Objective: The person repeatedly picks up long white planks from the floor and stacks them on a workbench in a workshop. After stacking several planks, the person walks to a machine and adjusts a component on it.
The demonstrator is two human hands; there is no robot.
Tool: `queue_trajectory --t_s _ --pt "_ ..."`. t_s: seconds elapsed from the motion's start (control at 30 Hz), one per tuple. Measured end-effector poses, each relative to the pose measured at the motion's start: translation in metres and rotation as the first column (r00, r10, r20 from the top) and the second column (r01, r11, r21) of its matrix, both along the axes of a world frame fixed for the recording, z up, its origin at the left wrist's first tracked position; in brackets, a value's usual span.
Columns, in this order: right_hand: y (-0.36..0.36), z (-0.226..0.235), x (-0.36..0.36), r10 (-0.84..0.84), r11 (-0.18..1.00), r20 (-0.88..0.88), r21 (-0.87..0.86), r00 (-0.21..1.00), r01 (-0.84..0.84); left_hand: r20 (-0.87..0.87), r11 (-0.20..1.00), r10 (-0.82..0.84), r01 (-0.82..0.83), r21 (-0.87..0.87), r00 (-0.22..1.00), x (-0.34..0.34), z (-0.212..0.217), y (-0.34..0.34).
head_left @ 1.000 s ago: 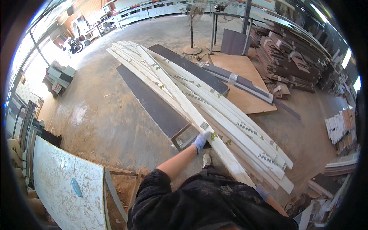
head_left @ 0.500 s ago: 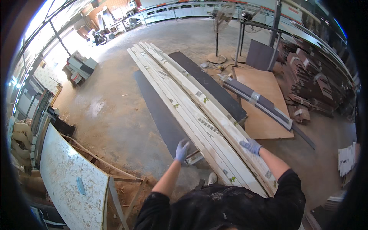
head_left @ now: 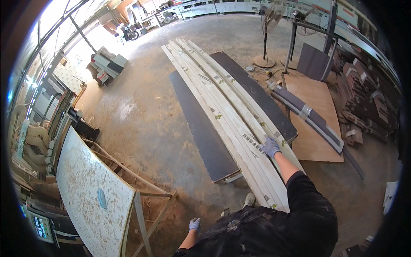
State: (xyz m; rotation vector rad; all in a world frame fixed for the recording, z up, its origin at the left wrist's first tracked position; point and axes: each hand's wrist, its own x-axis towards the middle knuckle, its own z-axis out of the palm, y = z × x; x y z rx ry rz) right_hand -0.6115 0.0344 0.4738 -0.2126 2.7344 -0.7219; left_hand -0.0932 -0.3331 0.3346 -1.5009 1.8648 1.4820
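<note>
A stack of long white boards [head_left: 214, 100] with green leaf marks runs away from me. It lies across dark panels [head_left: 195, 128] that show on both sides of it. My right hand [head_left: 270, 147], in a pale glove, rests on top of the stack with its fingers spread. Low by my left side hangs my gloved left hand [head_left: 195, 224], apart from the boards. Its fingers look curled in, and nothing shows in them.
At the left stands a worn white tabletop [head_left: 87, 171] on a wooden frame, with a light blue item [head_left: 101, 198] on it. To the right are taped dark strips [head_left: 295, 103], a plywood sheet [head_left: 319, 124], a standing fan [head_left: 264, 43] and stacked brown panels [head_left: 364, 90].
My left hand has drawn back from beside the boards toward my body. My right hand has shifted over the top of the stack. The whole view has swung left.
</note>
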Motion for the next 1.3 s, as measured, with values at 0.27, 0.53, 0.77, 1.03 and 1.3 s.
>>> queue_trajectory --t_s 0.27,0.53,0.77,1.03,1.3 --pt "0.039 -0.002 0.049 0.057 0.996 -0.006 -0.061 0.998 -0.058 -0.027 0.936 -0.352 0.353 0.014 0.936 -0.021 -0.013 -0.002" --pt "0.065 0.01 0.111 -0.321 0.925 -0.097 0.184 0.942 0.334 0.145 0.589 -0.711 0.695 -0.412 0.688 -0.209 0.103 0.029" --pt "0.07 0.003 0.114 -0.31 0.947 0.122 0.125 0.943 0.295 0.376 0.522 -0.682 0.778 -0.351 0.627 -0.327 0.115 0.083" --pt "0.064 0.002 0.081 -0.216 0.976 0.117 0.067 0.969 0.209 0.519 0.475 -0.643 0.825 -0.308 0.564 -0.381 0.113 0.074" --pt "0.06 -0.018 0.066 -0.142 0.989 -0.052 0.036 0.988 0.144 0.488 0.484 -0.652 0.814 -0.321 0.58 -0.394 0.11 0.069"
